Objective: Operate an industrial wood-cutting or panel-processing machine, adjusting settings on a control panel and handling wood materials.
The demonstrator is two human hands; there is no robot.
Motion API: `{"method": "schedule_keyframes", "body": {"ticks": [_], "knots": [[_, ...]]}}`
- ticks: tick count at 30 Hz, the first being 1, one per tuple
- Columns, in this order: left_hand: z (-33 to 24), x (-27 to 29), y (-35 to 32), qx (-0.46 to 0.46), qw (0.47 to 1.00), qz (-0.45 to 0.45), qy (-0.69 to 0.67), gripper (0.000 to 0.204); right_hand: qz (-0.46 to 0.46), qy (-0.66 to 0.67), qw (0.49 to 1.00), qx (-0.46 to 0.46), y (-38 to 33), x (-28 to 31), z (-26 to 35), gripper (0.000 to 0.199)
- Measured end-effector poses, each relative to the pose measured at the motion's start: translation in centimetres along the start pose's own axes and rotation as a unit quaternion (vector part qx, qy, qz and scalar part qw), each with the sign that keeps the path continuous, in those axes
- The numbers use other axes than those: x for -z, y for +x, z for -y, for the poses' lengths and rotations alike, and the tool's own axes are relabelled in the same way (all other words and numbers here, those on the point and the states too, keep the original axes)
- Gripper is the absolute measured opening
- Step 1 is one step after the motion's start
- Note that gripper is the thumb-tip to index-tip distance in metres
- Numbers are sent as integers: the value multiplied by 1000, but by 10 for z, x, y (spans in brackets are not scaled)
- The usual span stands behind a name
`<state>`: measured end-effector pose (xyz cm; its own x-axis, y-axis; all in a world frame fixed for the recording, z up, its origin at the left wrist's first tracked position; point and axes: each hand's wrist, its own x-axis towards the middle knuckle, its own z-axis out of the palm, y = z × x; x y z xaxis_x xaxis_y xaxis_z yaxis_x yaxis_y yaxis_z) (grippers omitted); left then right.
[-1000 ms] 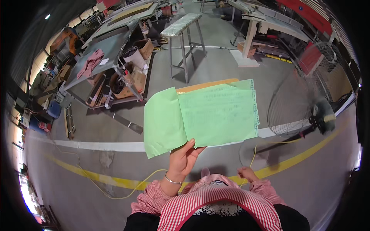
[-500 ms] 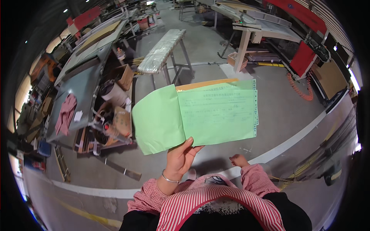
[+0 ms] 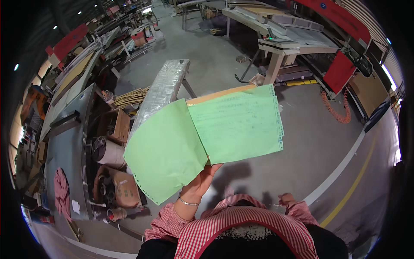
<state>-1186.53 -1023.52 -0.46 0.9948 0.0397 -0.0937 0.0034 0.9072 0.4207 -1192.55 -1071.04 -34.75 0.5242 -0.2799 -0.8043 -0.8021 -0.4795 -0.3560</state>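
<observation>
My left hand (image 3: 199, 182), with a bangle at its wrist, grips a bundle of green paper forms (image 3: 235, 125) from below. Several sheets lie stacked, with punched holes along their right edge, and one top sheet (image 3: 166, 149) is folded over to the left. Behind the forms an orange-brown strip of card or envelope (image 3: 222, 95) sticks out along the top. The fingers behind the papers are hidden. Low at my right side hangs my right hand (image 3: 286, 199), apart from the papers; its fingers look curled, and I cannot make out anything in it.
A bench wrapped in silvery film (image 3: 166, 84) stands just ahead. On the left, a grey worktable (image 3: 71, 157) carries a pink cloth (image 3: 61, 192), with a cardboard box (image 3: 126, 186) beside it. At the right are a machine table (image 3: 302, 36), a red panel (image 3: 339, 72) and a coiled orange hose (image 3: 340, 113).
The bench and left worktable have come closer as I moved forward. The folded-over sheet has swung further down and left. My right hand has shifted slightly right and lower.
</observation>
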Motion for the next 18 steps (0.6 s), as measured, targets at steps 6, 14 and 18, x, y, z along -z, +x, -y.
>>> {"method": "schedule_keyframes", "body": {"ticks": [6, 14, 18], "knots": [[-43, -12, 216, -34, 999, 42, 7, 38, 20, -24, 972, 233, 97, 36, 333, 32], [-119, -15, 528, -8, 998, 46, -42, 44, 53, 10, 951, 304, 180, 52, 639, 30], [-158, -22, 687, 1, 998, 67, -14, 46, 44, -70, 976, 200, 225, 83, 703, 33]]}}
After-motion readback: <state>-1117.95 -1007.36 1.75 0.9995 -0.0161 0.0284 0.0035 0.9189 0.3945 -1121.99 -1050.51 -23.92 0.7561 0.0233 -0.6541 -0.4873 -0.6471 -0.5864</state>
